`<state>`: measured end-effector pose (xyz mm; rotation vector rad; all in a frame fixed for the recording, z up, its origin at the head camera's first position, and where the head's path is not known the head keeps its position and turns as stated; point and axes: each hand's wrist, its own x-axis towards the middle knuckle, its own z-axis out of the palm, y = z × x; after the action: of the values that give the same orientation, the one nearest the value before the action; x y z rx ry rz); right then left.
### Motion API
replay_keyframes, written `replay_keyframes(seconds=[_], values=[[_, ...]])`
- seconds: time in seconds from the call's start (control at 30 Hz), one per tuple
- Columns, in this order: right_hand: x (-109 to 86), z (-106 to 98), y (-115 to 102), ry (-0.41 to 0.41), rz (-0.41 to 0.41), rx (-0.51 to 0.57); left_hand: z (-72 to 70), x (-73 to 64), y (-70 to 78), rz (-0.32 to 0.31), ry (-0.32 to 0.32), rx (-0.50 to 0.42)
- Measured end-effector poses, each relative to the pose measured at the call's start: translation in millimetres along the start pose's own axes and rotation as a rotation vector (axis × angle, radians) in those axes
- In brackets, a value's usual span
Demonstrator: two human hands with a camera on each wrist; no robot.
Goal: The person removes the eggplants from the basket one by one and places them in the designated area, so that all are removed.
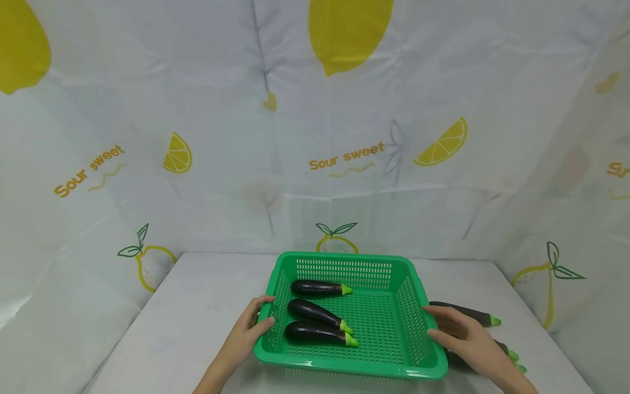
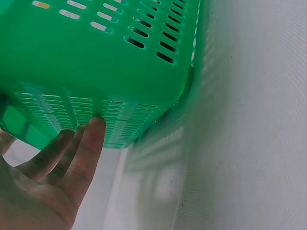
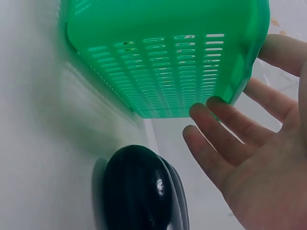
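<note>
A green plastic basket (image 1: 346, 371) with slotted walls stands between the two hands, and three dark eggplants (image 1: 315, 332) with green stems lie inside towards its left. At the left rim my left hand (image 1: 241, 334) grips with thumb and fingers; in the left wrist view its fingers (image 2: 88, 143) reach against the outer wall. My right hand (image 1: 467, 339) holds the opposite rim by thumb and forefinger, while its other fingers (image 3: 211, 153) extend below the rim in the right wrist view. Beneath that hand, more eggplants (image 1: 472, 313) lie on the table, partly hidden by hand and basket.
A white-covered table (image 1: 197, 306) carries the basket and eggplants. Behind it hangs a pale curtain (image 1: 221, 164) printed with lemons and lettering, which also closes in both sides. The loose eggplants (image 3: 136, 191) sit close beside the basket's right wall.
</note>
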<state>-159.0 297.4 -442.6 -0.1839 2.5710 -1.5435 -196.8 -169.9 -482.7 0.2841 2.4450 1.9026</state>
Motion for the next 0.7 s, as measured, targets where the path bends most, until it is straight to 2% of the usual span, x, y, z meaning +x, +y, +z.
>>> replay_keyframes(seconds=[0.33,0.7], values=[[2.6,1.2,5.6,-0.012,-0.092,-0.005,0.0,-1.3,3.2,0.002,-0.012,0.007],[7.2,1.0,6.1,-0.024,-0.09,-0.01,-3.5,0.8,1.6,-0.016,-0.036,0.021]])
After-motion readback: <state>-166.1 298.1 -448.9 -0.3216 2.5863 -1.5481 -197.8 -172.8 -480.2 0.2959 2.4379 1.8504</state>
